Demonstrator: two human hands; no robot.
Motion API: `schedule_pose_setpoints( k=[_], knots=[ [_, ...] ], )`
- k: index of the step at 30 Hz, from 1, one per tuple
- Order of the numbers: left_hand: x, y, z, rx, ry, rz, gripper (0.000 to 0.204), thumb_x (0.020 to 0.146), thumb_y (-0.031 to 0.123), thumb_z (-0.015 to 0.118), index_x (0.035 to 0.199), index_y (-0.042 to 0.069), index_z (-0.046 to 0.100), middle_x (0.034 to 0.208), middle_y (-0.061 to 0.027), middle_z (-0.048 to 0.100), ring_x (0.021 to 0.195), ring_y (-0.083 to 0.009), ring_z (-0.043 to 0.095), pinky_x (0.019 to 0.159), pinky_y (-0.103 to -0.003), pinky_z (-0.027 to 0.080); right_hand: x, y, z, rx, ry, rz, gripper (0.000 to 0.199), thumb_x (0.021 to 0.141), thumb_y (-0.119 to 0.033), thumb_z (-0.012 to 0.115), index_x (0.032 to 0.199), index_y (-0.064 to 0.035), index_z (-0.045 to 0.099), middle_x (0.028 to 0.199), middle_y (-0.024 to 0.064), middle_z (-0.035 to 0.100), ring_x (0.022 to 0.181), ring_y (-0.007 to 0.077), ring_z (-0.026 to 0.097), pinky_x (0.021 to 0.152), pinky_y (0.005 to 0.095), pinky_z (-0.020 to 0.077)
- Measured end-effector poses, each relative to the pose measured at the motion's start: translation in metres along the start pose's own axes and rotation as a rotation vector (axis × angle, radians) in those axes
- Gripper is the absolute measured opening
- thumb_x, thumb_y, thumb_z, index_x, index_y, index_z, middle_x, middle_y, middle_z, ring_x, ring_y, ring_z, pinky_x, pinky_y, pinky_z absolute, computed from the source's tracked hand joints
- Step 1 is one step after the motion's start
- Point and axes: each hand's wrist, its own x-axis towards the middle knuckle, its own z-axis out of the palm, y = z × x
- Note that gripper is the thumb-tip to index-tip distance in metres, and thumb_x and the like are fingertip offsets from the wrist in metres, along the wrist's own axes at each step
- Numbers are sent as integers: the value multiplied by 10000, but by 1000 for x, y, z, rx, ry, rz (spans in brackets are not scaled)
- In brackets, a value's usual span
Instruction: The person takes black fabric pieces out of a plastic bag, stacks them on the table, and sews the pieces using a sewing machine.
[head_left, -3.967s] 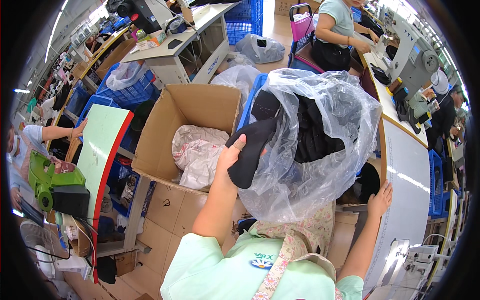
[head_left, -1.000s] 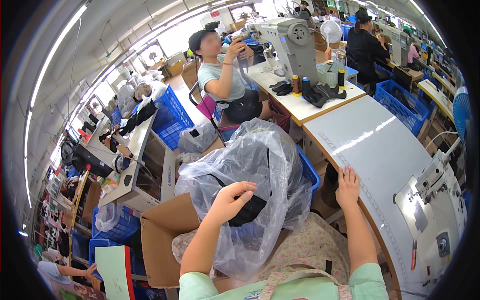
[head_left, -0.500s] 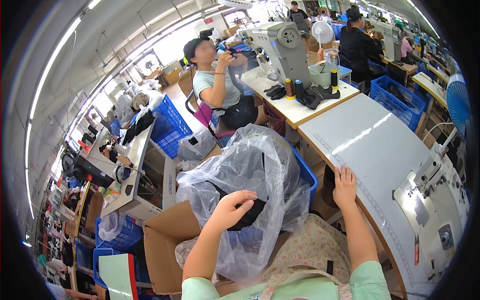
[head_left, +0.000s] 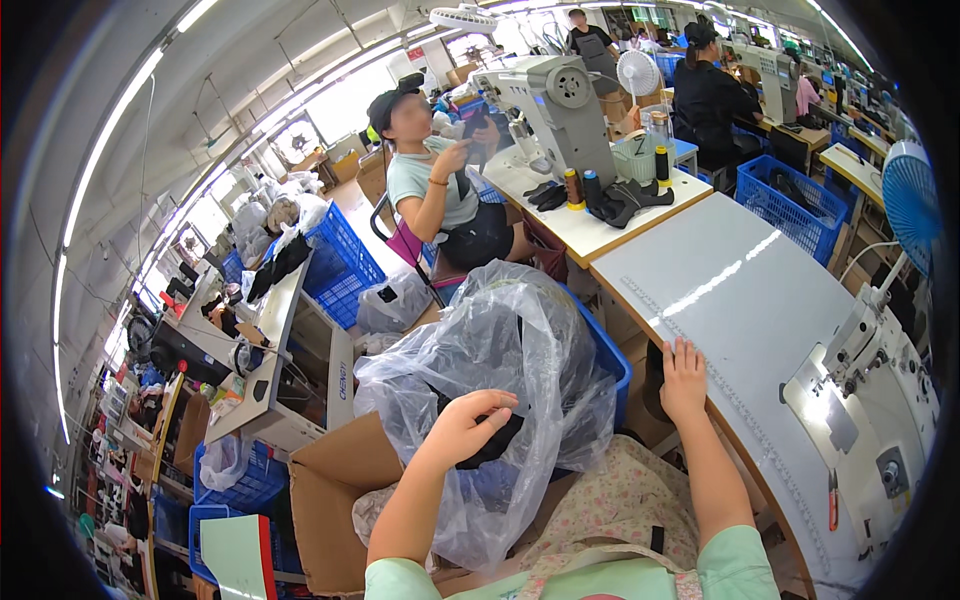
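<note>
My left hand [head_left: 466, 428] hovers at the mouth of a large clear plastic bag [head_left: 400, 362], its thumb and fingers a little apart with nothing visible between them. Just beyond and below the fingers, black fabric pieces [head_left: 497, 446] lie inside the bag; the hand partly hides them. The bag sits in a blue plastic crate [head_left: 617, 362] beside the work table. My right hand [head_left: 684, 378] rests flat on the edge of the grey-white table [head_left: 740, 285], fingers stretched out.
A sewing machine [head_left: 880, 400] and red-handled snips [head_left: 832, 500] are on the table's right. An open cardboard box [head_left: 325, 510] stands left of the bag. Ahead, a seated person [head_left: 425, 185] is beside another sewing machine [head_left: 560, 110] with thread spools [head_left: 592, 188]. A blue fan [head_left: 908, 195] stands at right.
The black fabric by my left hand has dropped lower into the bag, and the hand has shifted slightly. My right hand stays on the table edge. The seated person's hands moved.
</note>
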Motion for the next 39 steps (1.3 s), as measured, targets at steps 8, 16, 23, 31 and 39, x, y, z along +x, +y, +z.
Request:
schedule_pose_setpoints(
  k=[8, 16, 23, 31, 39],
  knots=[
    [7, 0, 3, 30, -4, 30, 195, 882, 122, 582, 1025, 11, 651, 1086, -117, 656, 866, -210, 636, 779, -302, 497, 14, 10, -11, 197, 107, -7, 612, 662, -120, 665, 1255, -83, 519, 1270, 130, 500, 1163, 303, 465, 959, 443, 359],
    [15, 8, 6, 43, -26, -14, 181, 870, 79, 585, 1013, -10, 650, 1100, -115, 655, 920, -179, 633, 811, -292, 491, 40, 43, -6, 334, 71, -144, 359, 624, -80, 645, 978, -139, 642, 982, 66, 560, 949, 275, 510, 803, 416, 392],
    [32, 5, -3, 77, 4, -23, 196, 867, 73, 579, 1034, 2, 654, 1088, -108, 659, 964, -185, 625, 824, -292, 486, 43, 57, -9, 585, 139, -206, 309, 656, -131, 655, 964, -145, 675, 995, 50, 566, 981, 270, 497, 858, 410, 374],
    [102, -6, -23, 44, 196, -107, 261, 865, 146, 619, 1102, 40, 638, 957, -61, 665, 834, -119, 598, 752, -270, 476, 47, 67, -2, 701, 89, -143, 264, 690, -186, 671, 949, -139, 696, 1025, 23, 589, 1026, 249, 499, 895, 414, 363],
    [224, -59, -83, -222, 444, -239, 584, 830, 152, 604, 1357, 20, 387, 1126, -131, 583, 875, -172, 610, 687, -296, 512, 48, 70, 5, 799, 59, -153, 234, 711, -183, 661, 936, -132, 693, 1034, 19, 599, 1037, 245, 507, 902, 407, 357]
  ],
)
